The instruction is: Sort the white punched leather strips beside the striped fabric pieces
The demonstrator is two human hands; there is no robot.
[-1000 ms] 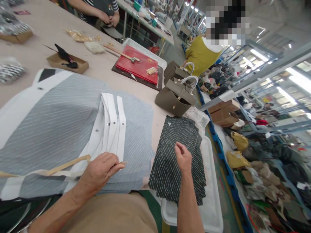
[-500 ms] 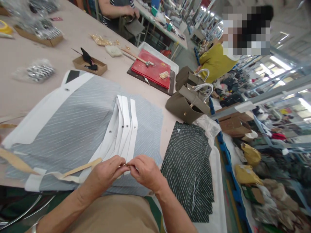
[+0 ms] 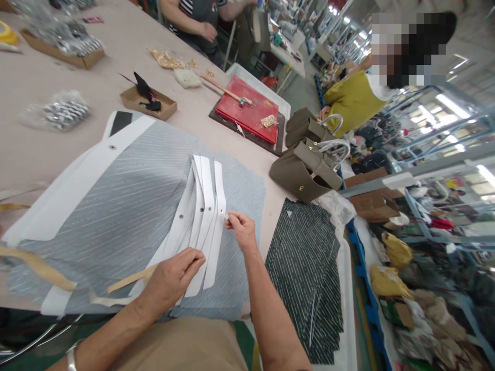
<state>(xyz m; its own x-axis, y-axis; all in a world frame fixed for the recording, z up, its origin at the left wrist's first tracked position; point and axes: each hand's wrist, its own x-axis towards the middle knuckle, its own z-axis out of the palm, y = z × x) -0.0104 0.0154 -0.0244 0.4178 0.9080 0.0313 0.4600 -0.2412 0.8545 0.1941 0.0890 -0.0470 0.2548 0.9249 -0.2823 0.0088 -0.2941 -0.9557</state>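
Note:
White strips point(image 3: 211, 242) with small metal snaps lie fanned over grey-blue lined fabric panels point(image 3: 127, 180) in front of me. My right hand point(image 3: 243, 232) is at the right edge of the outermost strip, close beside its snap. Its thumb and fingers pinch a small pale bit that I cannot identify. Over the lower part of the strips, my left hand point(image 3: 176, 275) is closed, thumb against the curled fingers; whatever is in it, if anything, is hidden. A tan tape point(image 3: 133, 277) emerges from behind the left hand.
Dark striped sheets point(image 3: 305, 278) are stacked at right. Olive handbags point(image 3: 305, 170) stand behind them, next to a red board point(image 3: 249, 108) with a hammer point(image 3: 224, 90). A cardboard tray point(image 3: 164, 107) sits further left. Co-workers are across the table and at right.
My hands, together before, have parted. The right moved forward to the outermost strip's snap; the left stayed low over the strips. A co-worker across the table raised an olive piece.

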